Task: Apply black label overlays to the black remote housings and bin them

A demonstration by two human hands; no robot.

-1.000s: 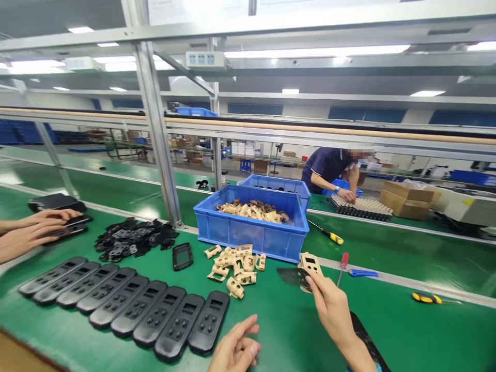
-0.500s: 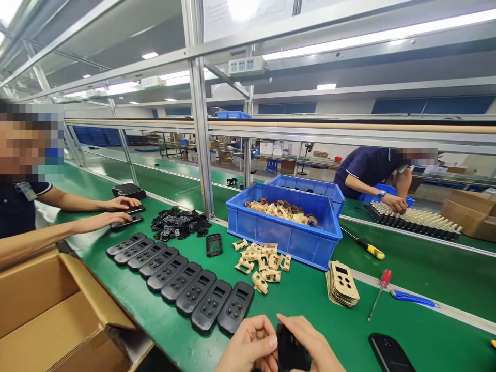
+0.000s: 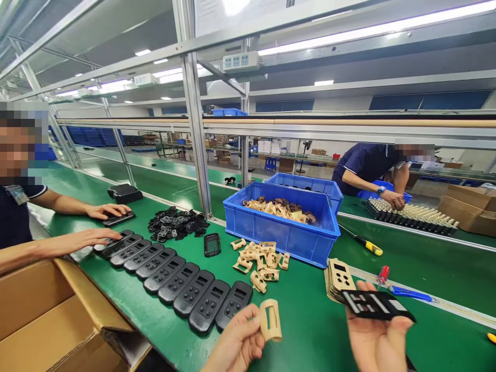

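My left hand (image 3: 242, 338) pinches a curled beige backing sheet (image 3: 270, 321) with a rectangular cut-out, upright above the green table. In my right hand (image 3: 374, 336), turned palm up, lies a thin black faceplate (image 3: 377, 305) with pale patches and strips on its face; the thumb rests on its near edge. A stack of flat beige-faced plates (image 3: 341, 279) with windows and button holes sits just behind the right hand. Beyond my left hand several similar curled beige pieces (image 3: 261, 258) lie loose. The row of black handheld casings (image 3: 209, 307) ends beside my left hand.
A blue bin (image 3: 282, 227) holds more beige and brown pieces. Nearby lie a pile of black parts (image 3: 176, 223), a red screwdriver (image 3: 383, 275), a blue knife (image 3: 413, 293) and a yellow-handled screwdriver (image 3: 368, 245). A co-worker's hand (image 3: 89, 240) touches the casings at left; an open carton (image 3: 50, 315) stands below.
My hands have parted: the right moved right with the black faceplate, and the left now shows the beige sheet. The co-worker's near hand moved onto the row's far end, adding a casing.
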